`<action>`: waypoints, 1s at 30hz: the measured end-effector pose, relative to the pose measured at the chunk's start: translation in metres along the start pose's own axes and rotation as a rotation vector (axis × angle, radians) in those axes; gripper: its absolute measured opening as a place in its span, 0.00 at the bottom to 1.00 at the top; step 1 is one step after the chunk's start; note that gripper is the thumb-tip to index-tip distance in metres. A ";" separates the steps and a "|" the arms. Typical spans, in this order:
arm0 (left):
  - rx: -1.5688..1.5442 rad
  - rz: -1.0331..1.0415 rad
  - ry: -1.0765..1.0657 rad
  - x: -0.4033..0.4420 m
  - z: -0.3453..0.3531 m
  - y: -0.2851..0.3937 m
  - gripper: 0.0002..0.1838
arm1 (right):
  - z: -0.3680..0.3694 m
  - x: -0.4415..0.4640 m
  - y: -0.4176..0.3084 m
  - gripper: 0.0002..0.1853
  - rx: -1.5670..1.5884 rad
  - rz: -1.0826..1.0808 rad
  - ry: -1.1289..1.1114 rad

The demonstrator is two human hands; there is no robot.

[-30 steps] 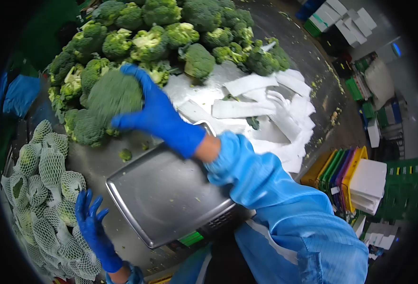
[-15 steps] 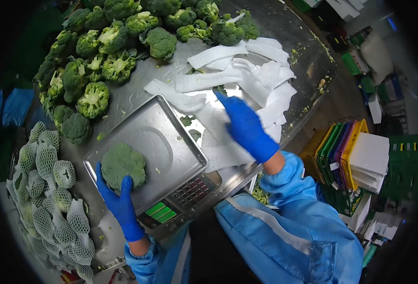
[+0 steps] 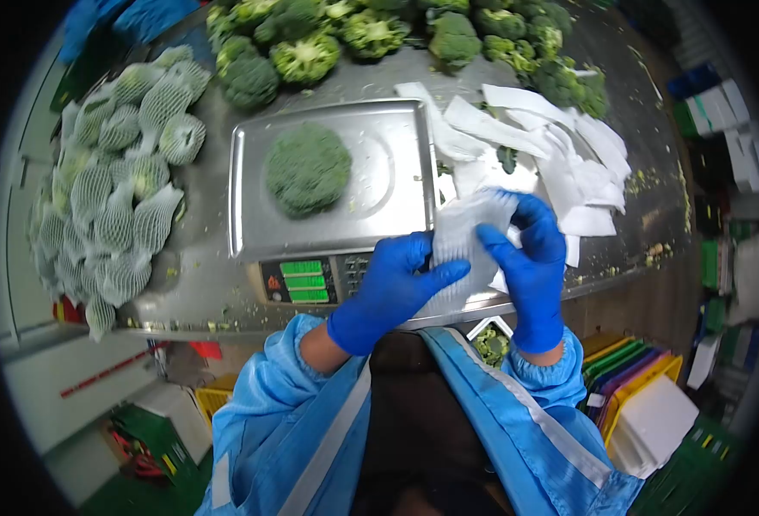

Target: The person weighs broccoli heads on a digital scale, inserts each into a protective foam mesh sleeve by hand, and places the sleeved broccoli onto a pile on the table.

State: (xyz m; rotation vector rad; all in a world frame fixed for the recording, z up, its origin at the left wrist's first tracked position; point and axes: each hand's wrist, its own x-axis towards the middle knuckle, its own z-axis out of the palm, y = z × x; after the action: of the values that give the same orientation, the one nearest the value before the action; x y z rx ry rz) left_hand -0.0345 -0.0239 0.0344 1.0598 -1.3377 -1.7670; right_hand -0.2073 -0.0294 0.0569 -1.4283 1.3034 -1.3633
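Observation:
Both blue-gloved hands are on one white mesh foam sleeve (image 3: 467, 225), in front of my body at the scale's right corner. My left hand (image 3: 388, 288) grips its left edge between thumb and fingers. At the sleeve's upper right end, my right hand (image 3: 530, 267) pinches it with the thumb in front and the fingers behind. A broccoli head (image 3: 308, 169) lies crown up on the steel pan of the scale (image 3: 409, 185), untouched. Just beyond my right hand lies a loose pile of flat white sleeves (image 3: 560, 159).
Netted broccoli heads (image 3: 104, 189) are heaped at the left of the steel table (image 3: 199, 284). Bare broccoli heads (image 3: 306, 58) line the far side. The scale's green display (image 3: 304, 282) faces me. Coloured crates (image 3: 629, 378) stand below at the right.
My left hand has left the broccoli head, which stays on the scale, and moved right to the sleeve. My right hand has brought a sleeve towards me. The view has turned.

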 end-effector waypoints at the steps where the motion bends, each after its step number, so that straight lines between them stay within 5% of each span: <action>1: -0.142 0.058 0.073 -0.001 0.002 -0.001 0.14 | -0.002 0.010 -0.006 0.29 -0.035 -0.048 -0.036; 4: -0.236 -0.058 0.103 -0.001 -0.001 -0.004 0.14 | 0.002 0.028 -0.026 0.38 -0.111 -0.218 -0.140; 7: -0.263 0.017 0.011 0.000 -0.006 -0.008 0.13 | 0.014 0.028 -0.017 0.25 -0.273 -0.230 -0.485; 8: -0.359 -0.091 0.006 -0.001 -0.010 -0.005 0.13 | 0.025 0.027 -0.016 0.16 -0.197 -0.228 -0.328; 11: -0.684 -0.168 0.075 -0.007 -0.019 -0.007 0.16 | 0.037 0.034 0.003 0.09 0.296 0.172 0.017; 13: -0.325 -0.043 0.147 -0.006 -0.027 -0.001 0.21 | 0.043 0.031 -0.006 0.11 0.555 0.514 -0.095; 14: -0.469 0.060 0.181 -0.005 -0.027 -0.013 0.26 | 0.054 0.027 0.001 0.11 0.427 0.508 -0.080; 17: -0.306 0.345 0.260 -0.002 -0.023 -0.037 0.35 | 0.098 -0.001 0.025 0.11 0.487 0.339 -0.114; 19: -0.328 0.298 0.294 -0.008 -0.030 -0.040 0.37 | 0.110 -0.003 0.028 0.12 0.454 0.154 -0.066; 20: -0.313 0.293 0.309 -0.010 -0.034 -0.043 0.37 | 0.110 0.000 0.025 0.13 0.563 0.242 -0.058; 23: -0.281 0.289 0.370 -0.019 -0.045 -0.044 0.36 | 0.110 0.003 0.021 0.16 -0.194 -0.175 -0.153; 25: -0.061 0.282 0.477 -0.028 -0.054 -0.037 0.27 | 0.120 0.005 0.028 0.17 0.054 -0.260 -0.070; 26: 0.125 0.512 0.498 -0.028 -0.060 -0.035 0.16 | 0.120 0.007 0.020 0.17 0.399 0.071 -0.025; 27: 0.125 0.515 0.497 -0.030 -0.064 -0.029 0.16 | 0.121 0.009 0.008 0.18 0.739 0.411 0.025; 29: -0.192 0.382 0.405 -0.040 -0.073 -0.011 0.13 | 0.116 0.012 0.020 0.23 1.274 0.487 -0.283; 30: -0.112 0.365 0.445 -0.045 -0.088 -0.019 0.09 | 0.128 0.005 0.028 0.24 1.277 0.765 -0.233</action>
State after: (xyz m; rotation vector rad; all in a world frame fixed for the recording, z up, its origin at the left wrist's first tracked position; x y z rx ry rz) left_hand 0.0636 -0.0171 0.0129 0.9986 -1.0593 -1.2340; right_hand -0.0864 -0.0555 0.0127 -0.1435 0.4582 -1.0452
